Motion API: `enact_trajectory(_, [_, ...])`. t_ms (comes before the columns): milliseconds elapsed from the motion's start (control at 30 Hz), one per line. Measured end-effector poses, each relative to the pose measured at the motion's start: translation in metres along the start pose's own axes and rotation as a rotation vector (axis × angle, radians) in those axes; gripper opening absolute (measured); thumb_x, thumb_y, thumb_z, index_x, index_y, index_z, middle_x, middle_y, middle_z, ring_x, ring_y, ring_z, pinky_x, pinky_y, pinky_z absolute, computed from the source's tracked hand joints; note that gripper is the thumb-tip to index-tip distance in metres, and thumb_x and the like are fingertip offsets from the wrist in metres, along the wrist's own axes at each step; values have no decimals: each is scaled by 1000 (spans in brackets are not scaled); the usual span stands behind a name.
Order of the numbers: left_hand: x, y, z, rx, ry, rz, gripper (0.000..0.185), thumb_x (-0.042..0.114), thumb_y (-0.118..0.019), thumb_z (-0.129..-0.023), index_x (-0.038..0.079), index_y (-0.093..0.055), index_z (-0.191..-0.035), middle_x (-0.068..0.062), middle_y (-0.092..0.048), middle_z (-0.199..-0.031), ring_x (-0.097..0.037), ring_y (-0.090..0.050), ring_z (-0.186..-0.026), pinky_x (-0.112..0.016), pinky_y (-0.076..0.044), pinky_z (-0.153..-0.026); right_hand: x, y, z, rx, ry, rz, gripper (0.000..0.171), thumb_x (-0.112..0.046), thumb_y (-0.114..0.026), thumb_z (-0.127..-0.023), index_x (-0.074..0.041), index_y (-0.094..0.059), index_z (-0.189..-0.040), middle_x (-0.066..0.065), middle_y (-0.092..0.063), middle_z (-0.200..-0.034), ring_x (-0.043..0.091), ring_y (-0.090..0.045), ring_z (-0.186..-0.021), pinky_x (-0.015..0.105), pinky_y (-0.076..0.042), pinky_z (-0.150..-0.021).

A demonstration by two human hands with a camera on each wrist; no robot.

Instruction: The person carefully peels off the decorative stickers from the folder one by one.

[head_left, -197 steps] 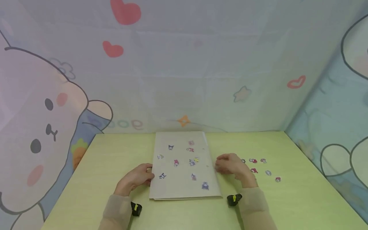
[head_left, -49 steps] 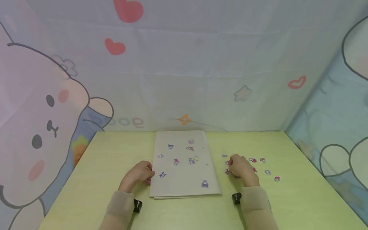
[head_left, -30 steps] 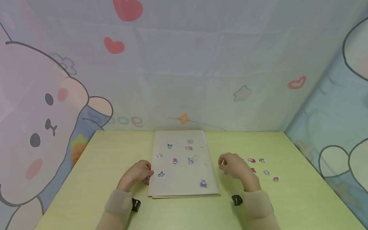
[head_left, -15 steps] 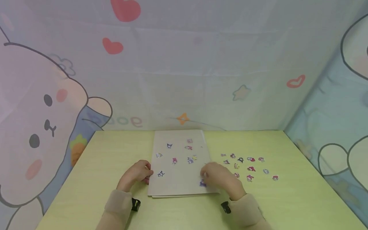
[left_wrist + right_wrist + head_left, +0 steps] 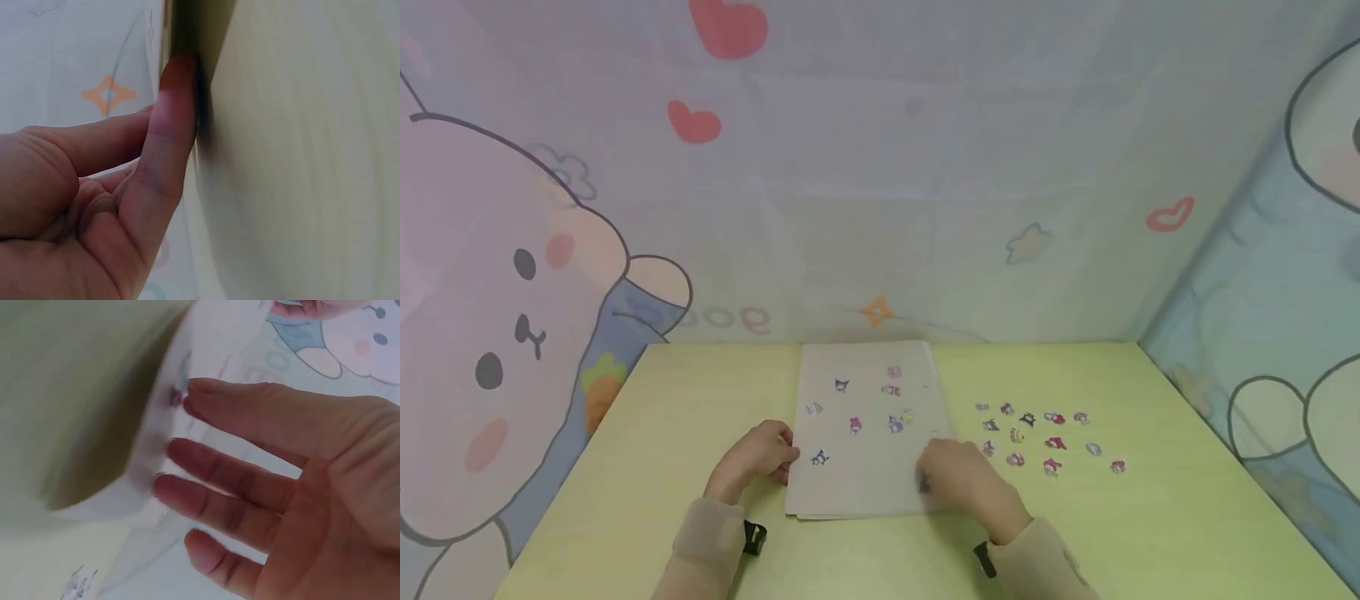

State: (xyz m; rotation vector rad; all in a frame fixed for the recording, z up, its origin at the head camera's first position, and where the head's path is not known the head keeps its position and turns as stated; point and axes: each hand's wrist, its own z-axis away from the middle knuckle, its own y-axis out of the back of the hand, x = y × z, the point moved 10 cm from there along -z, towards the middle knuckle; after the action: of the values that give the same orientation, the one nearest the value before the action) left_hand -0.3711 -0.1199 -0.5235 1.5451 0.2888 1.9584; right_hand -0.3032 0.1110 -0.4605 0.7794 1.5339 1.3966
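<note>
While our right hand (image 5: 962, 481) is resting at the near right part of the pale paper (image 5: 865, 479), we are probably placing a sticker; next, we are likely needing a firm press there. Its lower fingers (image 5: 187, 497) are standing apart, but whether thumb and forefinger are pinching anything, we cannot tell. Our left hand (image 5: 758, 451) is pinching the paper's left edge; loose stickers (image 5: 1056, 443) are lying on the table (image 5: 715, 392), right of the paper.
</note>
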Motion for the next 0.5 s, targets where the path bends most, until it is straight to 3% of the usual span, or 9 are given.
enact_trajectory(267, [2, -1, 3, 8, 3, 4, 4, -1, -59, -95, -3, -55, -97, -11, -64, -80, -20, -64, -63, -31, -53, -61, -1, 1, 6, 49, 30, -34, 4, -6, -71, -85, -5, -72, -81, 4, -64, -84, 19, -60, -77, 35, -53, -75])
enact_trajectory(500, [3, 0, 4, 9, -1, 14, 5, -1, -59, -94, -3, -55, -96, -11, -63, -80, -20, -64, -63, -31, -53, -61, -2, 1, 4, 34, 48, -10, 5, -5, -71, -85, -7, -69, -81, -2, -55, -79, 14, -52, -72, 31, -50, -71])
